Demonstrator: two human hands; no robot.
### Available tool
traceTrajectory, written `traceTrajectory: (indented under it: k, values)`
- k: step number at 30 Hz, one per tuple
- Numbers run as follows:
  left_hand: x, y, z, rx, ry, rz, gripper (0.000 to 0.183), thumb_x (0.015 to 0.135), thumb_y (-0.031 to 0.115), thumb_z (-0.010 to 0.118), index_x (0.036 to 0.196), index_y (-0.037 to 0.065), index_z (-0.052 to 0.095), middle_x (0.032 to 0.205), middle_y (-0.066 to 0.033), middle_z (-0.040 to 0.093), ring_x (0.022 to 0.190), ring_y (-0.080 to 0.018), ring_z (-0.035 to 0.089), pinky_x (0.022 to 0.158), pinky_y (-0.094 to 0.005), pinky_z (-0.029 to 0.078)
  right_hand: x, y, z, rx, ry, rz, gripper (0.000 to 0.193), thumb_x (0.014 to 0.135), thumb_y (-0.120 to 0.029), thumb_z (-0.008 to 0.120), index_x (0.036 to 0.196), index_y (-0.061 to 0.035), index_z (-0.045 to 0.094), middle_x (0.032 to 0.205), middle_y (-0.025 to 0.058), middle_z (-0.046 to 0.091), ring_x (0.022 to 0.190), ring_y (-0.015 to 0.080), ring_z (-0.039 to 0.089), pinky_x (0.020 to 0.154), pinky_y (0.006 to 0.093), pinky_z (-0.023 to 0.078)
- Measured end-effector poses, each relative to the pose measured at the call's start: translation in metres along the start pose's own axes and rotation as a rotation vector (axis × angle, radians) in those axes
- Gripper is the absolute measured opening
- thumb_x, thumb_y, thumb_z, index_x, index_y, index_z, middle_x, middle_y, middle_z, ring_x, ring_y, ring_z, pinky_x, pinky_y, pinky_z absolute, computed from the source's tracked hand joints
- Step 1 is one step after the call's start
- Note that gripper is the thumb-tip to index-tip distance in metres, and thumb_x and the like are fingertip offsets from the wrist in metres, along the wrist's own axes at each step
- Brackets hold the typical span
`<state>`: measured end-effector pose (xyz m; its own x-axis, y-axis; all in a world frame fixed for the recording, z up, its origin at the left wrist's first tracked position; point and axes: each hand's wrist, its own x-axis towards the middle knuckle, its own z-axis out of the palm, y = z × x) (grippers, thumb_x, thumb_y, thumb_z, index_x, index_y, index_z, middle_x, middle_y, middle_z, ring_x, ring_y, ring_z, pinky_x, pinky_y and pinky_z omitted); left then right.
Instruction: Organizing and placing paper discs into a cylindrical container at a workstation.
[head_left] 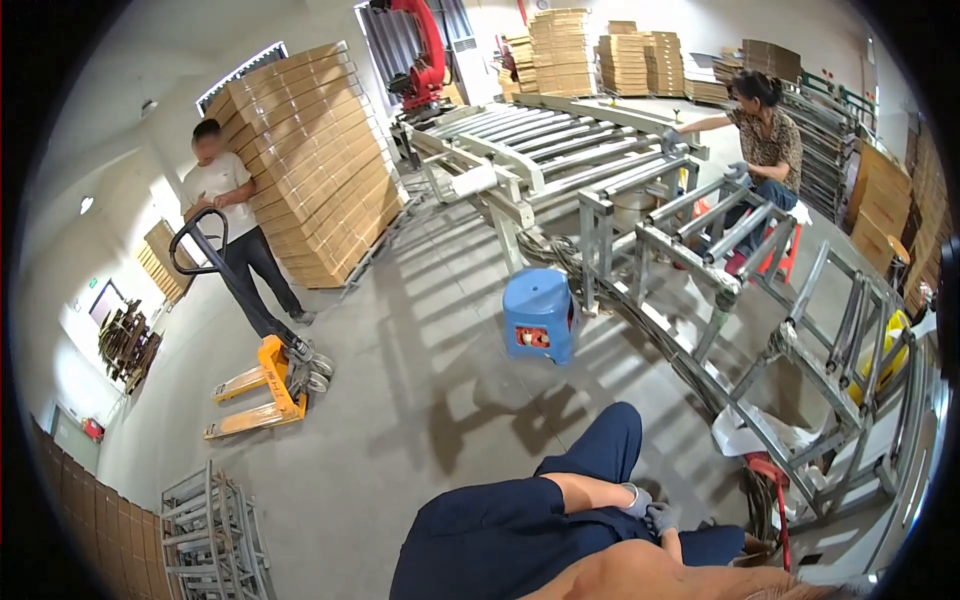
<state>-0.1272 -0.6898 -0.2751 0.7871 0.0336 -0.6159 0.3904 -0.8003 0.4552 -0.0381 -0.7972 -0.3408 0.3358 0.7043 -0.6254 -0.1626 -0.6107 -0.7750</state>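
While the forearms are bent inward over the lap, the left hand (637, 502) and the right hand (660, 517) are brought together, touching or nearly so; both are covered by grey gloves (643, 489), so the gloves lie directly on the hands, with the navy trousers (612, 440) close around them; the fingers appear curled, but whether anything is pinched cannot be told at this size. To the right of the hands, a red bar (783, 515) is seen near the lower edge of the metal frame (712, 335); a white sheet (765, 432) is spread by that same edge. Ahead, well apart from the hands, a blue stool (540, 290) is set on the floor (390, 340), beside the frame's left corner; farther left, a yellow pallet jack (288, 378) is parked; beyond the frame's far edge, a gloved co-worker (770, 145) is seated, one arm stretched out over the rollers.
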Motion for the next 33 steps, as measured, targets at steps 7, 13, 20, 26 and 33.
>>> traceTrajectory:
  k: [7, 13, 20, 26, 33]
  values:
    - [0.000, -0.004, -0.007, -0.001, 0.057, 0.087, 0.027, 0.064, 0.021, 0.049, 0.083, 0.005, 0.059, 0.083, -0.0143, 0.058, 0.078, -0.0279, 0.055, 0.067, -0.0365, 0.041, 0.028, -0.009, 0.009, -0.076, 0.008, -0.008, 0.023, 0.069, -0.008, 0.047, 0.090, 0.0006, 0.054, 0.064, 0.0129, 0.056, 0.048, 0.0182, 0.051, 0.044, 0.0298, 0.040]
    - [0.020, -0.019, 0.002, -0.028, -0.063, 0.059, 0.035, 0.067, 0.030, 0.048, 0.089, 0.005, 0.058, 0.093, -0.0126, 0.056, 0.087, -0.0270, 0.053, 0.072, -0.0375, 0.041, 0.056, -0.019, 0.010, -0.196, -0.012, -0.085, 0.023, 0.069, -0.008, 0.047, 0.090, 0.0007, 0.054, 0.065, 0.0131, 0.056, 0.049, 0.0184, 0.052, 0.045, 0.0299, 0.040]
    - [0.017, -0.012, 0.002, 0.127, -0.070, 0.149, 0.030, 0.074, 0.028, 0.044, 0.088, 0.005, 0.059, 0.092, -0.0124, 0.057, 0.087, -0.0264, 0.053, 0.073, -0.0366, 0.041, 0.066, 0.004, 0.008, -0.307, -0.050, -0.133, 0.023, 0.070, -0.008, 0.046, 0.090, 0.0008, 0.054, 0.066, 0.0133, 0.056, 0.050, 0.0185, 0.052, 0.046, 0.0300, 0.041]
    - [0.013, -0.011, -0.001, 0.228, -0.082, 0.171, 0.029, 0.074, 0.026, 0.043, 0.088, 0.005, 0.059, 0.092, -0.0117, 0.057, 0.087, -0.0256, 0.053, 0.073, -0.0361, 0.041, 0.077, 0.023, 0.010, -0.369, -0.060, -0.193, 0.023, 0.070, -0.008, 0.046, 0.090, 0.0008, 0.054, 0.067, 0.0134, 0.056, 0.051, 0.0187, 0.052, 0.046, 0.0301, 0.041]
    - [0.016, -0.010, 0.004, 0.196, -0.063, 0.146, 0.027, 0.072, 0.021, 0.044, 0.086, 0.005, 0.060, 0.090, -0.0114, 0.057, 0.085, -0.0249, 0.054, 0.072, -0.0350, 0.042, 0.078, 0.051, 0.004, -0.427, -0.038, -0.245, 0.023, 0.070, -0.009, 0.046, 0.090, 0.0009, 0.054, 0.068, 0.0136, 0.057, 0.052, 0.0189, 0.053, 0.047, 0.0302, 0.041]
